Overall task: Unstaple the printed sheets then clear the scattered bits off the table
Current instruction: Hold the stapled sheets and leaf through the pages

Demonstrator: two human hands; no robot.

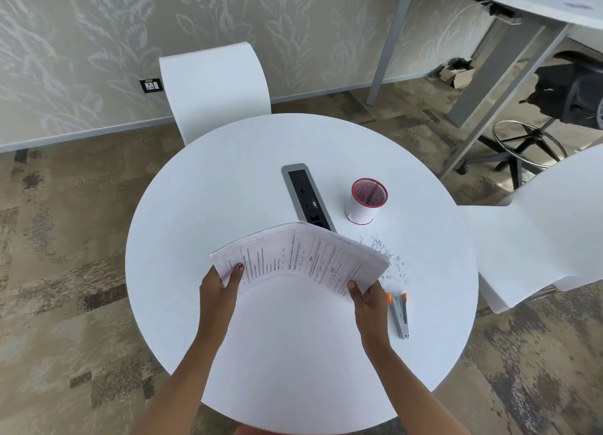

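I held the printed sheets (300, 258) lifted off the table, over its middle and a little toward the near side, the stack bowed upward between my two hands. My left hand (222, 287) pinched the near-left corner, thumb on top of the print and fingers curled underneath. My right hand (367, 301) gripped the near-right corner the same way, though most of its fingers were hidden behind the paper. I could not tell from here whether any staple was left in the stack; the corners were too small and blurred to read.

Just to the right of the sheets, the scattered bits (388, 258) lay in a loose silvery trail on the tabletop, near the paper's right edge but apart from it. Nearer than the bits, just beside my right wrist, lay the grey staple tool with orange tips (399, 314), flat and in nobody's grip. Farther back stood a red mesh pen cup (367, 199) and, left of it, the inset socket panel (308, 199), partly covered by the far edge of the sheets.

Judging by that pile, the unstapling looked largely done. The clearing was not: every bit was on the round white table (228, 190), and the sheets needed setting down before I could gather them.
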